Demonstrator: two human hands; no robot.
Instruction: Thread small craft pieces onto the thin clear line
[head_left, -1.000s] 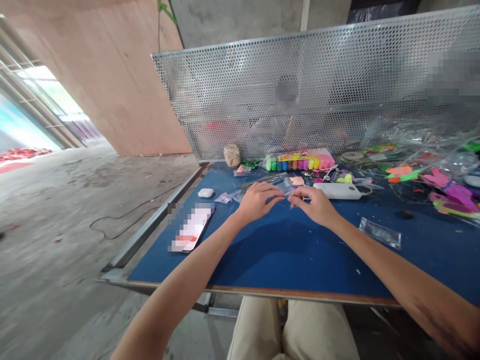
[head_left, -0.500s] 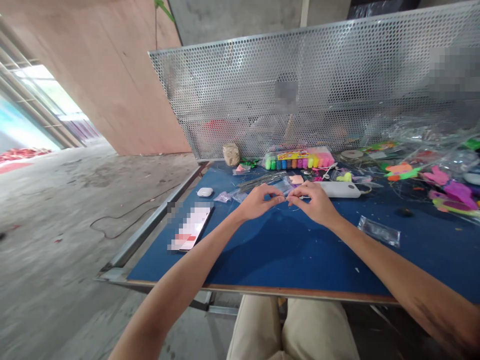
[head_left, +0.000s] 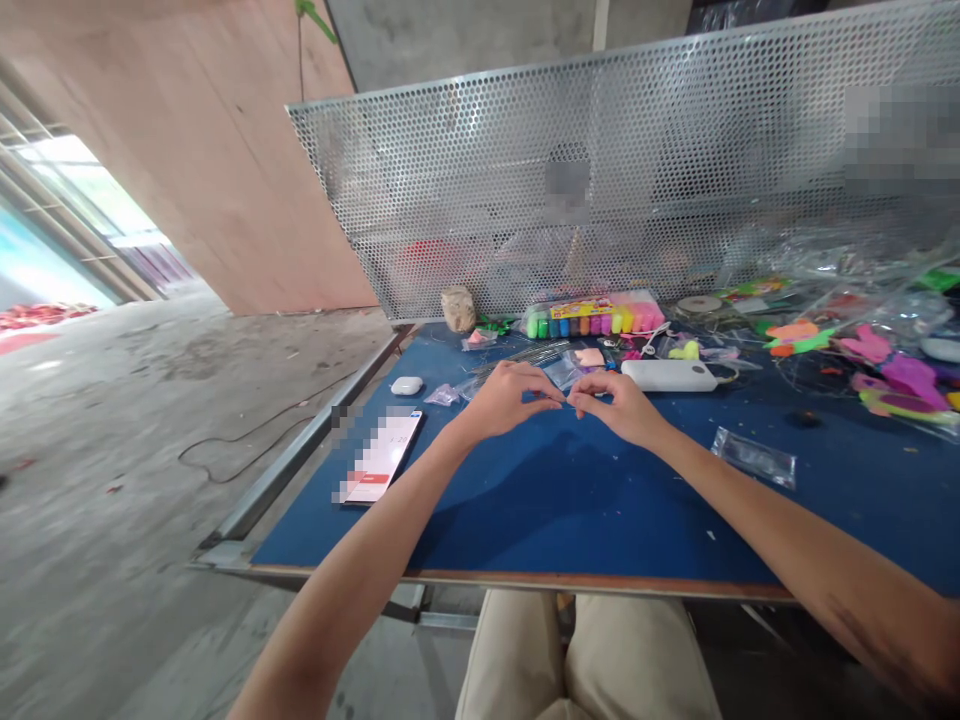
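Observation:
Above the blue table [head_left: 525, 510], my left hand [head_left: 510, 400] and my right hand [head_left: 611, 403] are held with their fingertips almost meeting. Each hand is closed in a pinch. What sits between the fingertips is too small to make out. Behind the hands lie thin wires [head_left: 536, 355] and a clear plastic bag [head_left: 561, 372]. A white power strip [head_left: 667, 376] is just right of my right hand. To the left of my left hand is a small purple packet [head_left: 442, 395].
A phone [head_left: 384, 455] and a white case [head_left: 406, 386] lie at the left. A stone [head_left: 458, 308] and a pack of coloured clay [head_left: 592, 318] stand before the perforated metal panel [head_left: 487, 200]. A clear packet [head_left: 754, 458] and bright foam pieces [head_left: 907, 380] are at the right.
My hands remain pinched close together, with my right fingers slightly shifted. The whole view has moved a little, so the table items appear slightly further left.

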